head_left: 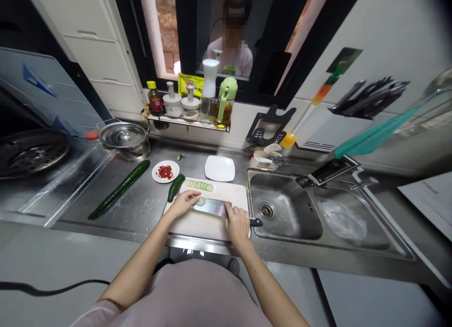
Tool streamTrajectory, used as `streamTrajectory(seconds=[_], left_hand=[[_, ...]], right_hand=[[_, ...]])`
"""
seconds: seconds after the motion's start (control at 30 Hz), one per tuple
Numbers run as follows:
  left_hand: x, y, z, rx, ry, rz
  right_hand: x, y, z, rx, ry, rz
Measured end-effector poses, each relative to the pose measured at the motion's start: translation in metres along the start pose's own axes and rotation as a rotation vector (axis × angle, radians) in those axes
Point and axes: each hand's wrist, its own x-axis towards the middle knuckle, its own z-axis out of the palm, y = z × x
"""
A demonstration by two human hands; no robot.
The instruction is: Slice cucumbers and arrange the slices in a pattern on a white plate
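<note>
The right hand [238, 222] holds a big knife [213, 207], with its fingers curled tight around it where the blade meets the black handle. The left hand [183, 203] is at the other end of the blade. Its fingertips are near one round cucumber slice [200, 201] that sits at the blade, and its fingers are bunched close, but I cannot tell if they pinch the slice. The knife is over a white cutting board [197, 226]. Just behind the blade, a row of thin cucumber slices [199, 185] lies on the board, each one partly on top of the next.

A short piece of cucumber [175, 188] is at the board's left edge, close to the left hand, so it is in the way on that side. A long cucumber [120, 190] lies on the metal counter [136, 218] further left. Behind the short piece is a small round plate [154, 176] with red bits [165, 172] on it, and near that are little green scraps [181, 156]. A white square plate [219, 168] sits right behind the board and blocks the space there. The sink [287, 218] is just to the right, and the knife handle points that way. A metal pot [136, 152] stands at the back left, and a shelf [192, 122] with jars and bottles hangs on the wall
</note>
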Motion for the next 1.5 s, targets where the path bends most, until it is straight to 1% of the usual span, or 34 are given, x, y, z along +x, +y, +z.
streamTrajectory(seconds=[0.13,0.2,0.4,0.5,0.63,0.73,0.87,0.93,1.03,1.1,1.23,1.3,1.5], left_hand=[[-0.004,0.012,0.001,0.087,-0.078,0.064],[-0.004,0.016,0.003,0.117,-0.096,0.085],[0.001,0.017,0.013,0.138,-0.065,0.118],[0.003,0.012,0.018,0.102,-0.013,0.09],[0.004,-0.003,0.022,0.04,0.058,0.001],[0.004,-0.017,0.029,-0.019,0.048,-0.073],[0.009,-0.03,0.043,-0.065,0.031,-0.141],[0.015,-0.032,0.049,-0.03,0.031,-0.152],[0.024,-0.031,0.052,0.094,0.035,-0.151],[0.03,-0.029,0.051,0.202,0.033,-0.131],[0.036,-0.025,0.046,0.382,0.025,-0.08],[0.036,-0.026,0.044,0.416,0.027,-0.091],[0.032,-0.034,0.042,0.44,0.075,-0.143]], right_hand=[[-0.007,0.008,0.0,-0.004,0.024,0.018],[-0.009,0.011,0.001,-0.006,0.018,0.031],[-0.011,0.017,0.007,-0.003,-0.034,0.086],[-0.015,0.024,0.009,-0.002,-0.069,0.118],[-0.025,0.039,0.012,-0.005,-0.096,0.186],[-0.034,0.052,0.015,0.022,-0.1,0.247],[-0.038,0.061,0.023,0.15,-0.08,0.32],[-0.038,0.061,0.025,0.223,-0.07,0.333],[-0.035,0.055,0.026,0.27,-0.08,0.331],[-0.032,0.049,0.025,0.264,-0.129,0.338],[-0.026,0.038,0.022,0.231,-0.286,0.302],[-0.024,0.034,0.021,0.213,-0.328,0.268],[-0.024,0.027,0.01,0.172,-0.392,0.177]])
